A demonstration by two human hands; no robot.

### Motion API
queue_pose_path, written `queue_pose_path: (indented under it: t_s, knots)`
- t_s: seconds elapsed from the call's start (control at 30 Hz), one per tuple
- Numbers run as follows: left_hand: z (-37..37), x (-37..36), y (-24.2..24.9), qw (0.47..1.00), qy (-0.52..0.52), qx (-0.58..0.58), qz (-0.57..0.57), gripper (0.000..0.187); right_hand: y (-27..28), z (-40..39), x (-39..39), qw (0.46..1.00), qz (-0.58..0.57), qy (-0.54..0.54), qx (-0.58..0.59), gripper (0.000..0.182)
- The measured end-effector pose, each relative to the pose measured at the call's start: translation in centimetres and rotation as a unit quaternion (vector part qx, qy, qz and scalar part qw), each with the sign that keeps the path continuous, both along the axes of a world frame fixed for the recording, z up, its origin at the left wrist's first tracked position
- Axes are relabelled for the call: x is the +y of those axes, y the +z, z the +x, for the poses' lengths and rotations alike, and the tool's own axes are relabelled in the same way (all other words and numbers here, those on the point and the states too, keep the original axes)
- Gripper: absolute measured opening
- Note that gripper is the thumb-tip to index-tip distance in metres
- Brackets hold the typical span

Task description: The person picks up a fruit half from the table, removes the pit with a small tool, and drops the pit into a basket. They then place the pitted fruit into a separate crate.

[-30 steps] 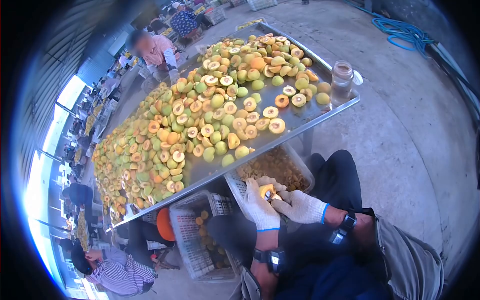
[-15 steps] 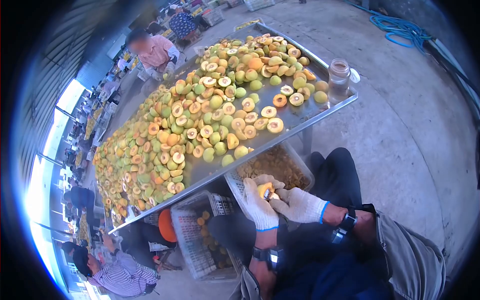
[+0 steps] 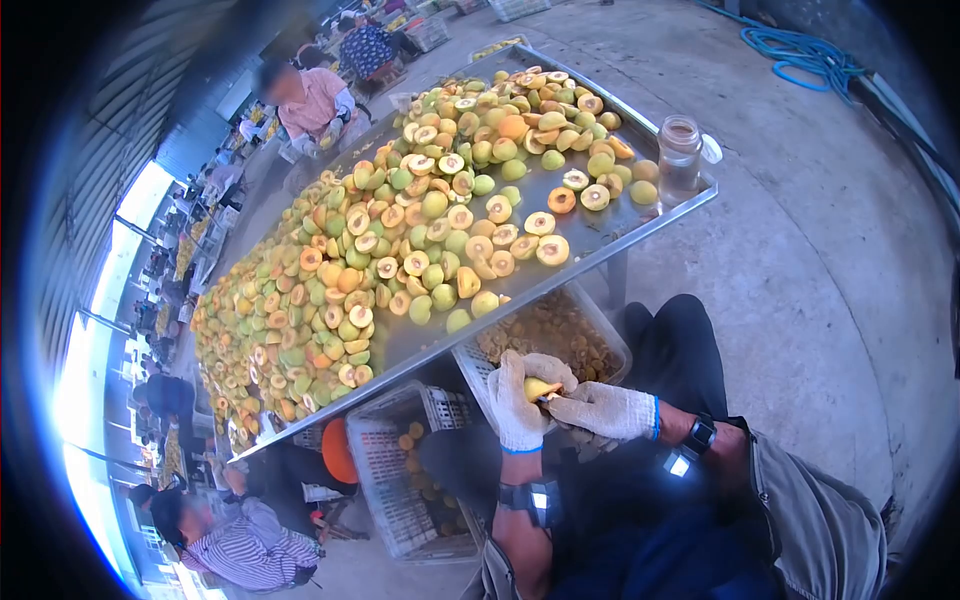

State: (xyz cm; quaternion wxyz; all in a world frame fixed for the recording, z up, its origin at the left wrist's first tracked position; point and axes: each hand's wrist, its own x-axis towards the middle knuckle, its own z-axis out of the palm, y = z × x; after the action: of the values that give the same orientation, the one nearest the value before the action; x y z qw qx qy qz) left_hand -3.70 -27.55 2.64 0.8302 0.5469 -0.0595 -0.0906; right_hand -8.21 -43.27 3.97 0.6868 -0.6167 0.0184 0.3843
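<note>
My gloved left hand (image 3: 519, 405) curls around a yellow peach half (image 3: 538, 388), held over my lap. Close beside it, my gloved right hand (image 3: 608, 411) has its fingers pinched together at the fruit's near side. Whatever is inside that pinch is mostly hidden. Just beyond both hands, a pale crate (image 3: 618, 345) holds a heap of brown pits and scraps (image 3: 565, 332). Many halved peaches (image 3: 430, 205), green to orange, some showing their pits, are piled on the metal table (image 3: 410, 345) above.
A clear jar (image 3: 679, 165) of liquid stands at the table's right corner. Under the table edge, a white slatted crate (image 3: 385, 500) contains some peach halves. Co-workers sit across (image 3: 315, 100) and at lower left (image 3: 250, 545). A blue hose (image 3: 800, 55) lies on the floor.
My left hand has turned around the peach half, so less of its cut inside shows. The right hand has shifted slightly, and the shiny bit at its fingertips is less visible.
</note>
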Motion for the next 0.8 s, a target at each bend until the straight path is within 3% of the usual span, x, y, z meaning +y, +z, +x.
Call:
queue_pose_path:
  t_s: [0.17, 0.27, 0.37, 0.47, 0.53, 0.67, 0.73, 0.8]
  knots:
    - [0.3, 0.3, 0.3, 0.999, -0.035, 0.006, 0.002, 0.061, -1.1, 0.4, -0.7, 0.999, 0.002, 0.034, -0.043, 0.055]
    - [0.5, 0.6, 0.9, 0.997, -0.056, -0.008, 0.048, 0.06, -1.3, 0.4, -1.2, 0.996, 0.075, 0.043, 0.01, 0.053]
    - [1.1, 1.2, 0.0, 0.986, -0.142, -0.066, 0.056, 0.059, -2.6, 0.7, -1.2, 0.99, 0.129, 0.057, 0.03, 0.05]
    - [0.9, 1.0, -0.2, 0.986, -0.147, -0.058, 0.046, 0.059, -2.7, 0.8, -1.3, 0.996, 0.051, 0.052, -0.049, 0.047]
    - [0.8, 0.6, -0.4, 0.995, -0.089, -0.002, 0.045, 0.058, -2.7, 0.9, -1.3, 0.986, 0.028, 0.022, -0.161, 0.046]
    - [0.6, -0.1, -0.2, 0.996, -0.038, 0.034, 0.067, 0.059, -2.6, 1.2, -1.5, 0.986, -0.016, 0.037, -0.163, 0.047]
    - [0.7, -0.1, -0.4, 0.991, -0.047, 0.031, 0.123, 0.06, -1.1, 1.2, -1.9, 0.997, -0.004, 0.072, 0.018, 0.046]
    - [0.7, 0.1, -0.5, 0.991, -0.081, 0.005, 0.108, 0.06, -2.5, 1.0, -2.0, 0.993, 0.052, 0.084, 0.063, 0.045]
